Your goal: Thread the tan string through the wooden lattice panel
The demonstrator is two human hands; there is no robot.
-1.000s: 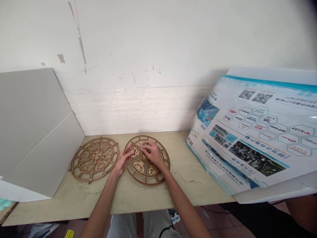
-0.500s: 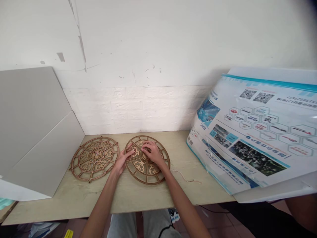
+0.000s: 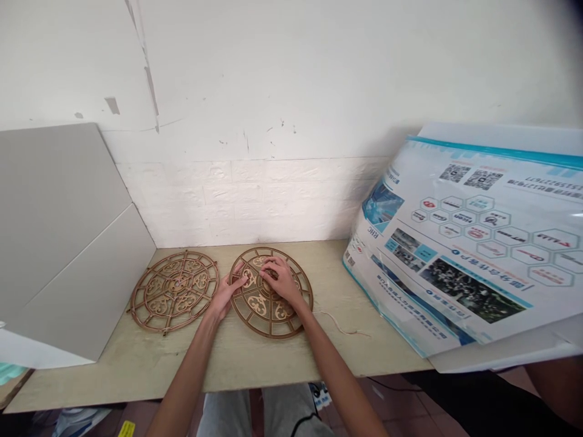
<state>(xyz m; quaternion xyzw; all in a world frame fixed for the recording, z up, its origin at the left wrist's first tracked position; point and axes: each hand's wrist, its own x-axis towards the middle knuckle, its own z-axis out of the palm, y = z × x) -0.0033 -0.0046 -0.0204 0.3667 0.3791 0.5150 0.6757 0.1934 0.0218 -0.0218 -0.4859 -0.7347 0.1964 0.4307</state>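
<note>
A round openwork panel (image 3: 257, 304), brown with pale gold scroll ornaments, lies before me at the middle of the table. My left hand (image 3: 223, 297) grips its left edge, thumb on top and fingers partly hidden below the rim. Near the panel's centre, my right hand (image 3: 283, 283) has its thumb and fingertips pinched together; whatever is between them is too small to make out. A thin pale cord (image 3: 342, 329) trails out from the panel's right side onto the table. To the left rests a second, similar round panel (image 3: 159, 305), with small tabs around its rim.
Pale boards (image 3: 68, 243) stand at the left end of the table (image 3: 255, 373). A large printed plastic-covered package (image 3: 455, 261) leans at the right. Behind is a white wall (image 3: 273, 200). Part of another person's arm (image 3: 555, 388) shows at lower right.
Hardly anything differs. The central panel's near edge sits very slightly higher, while both hands keep their places on it.
</note>
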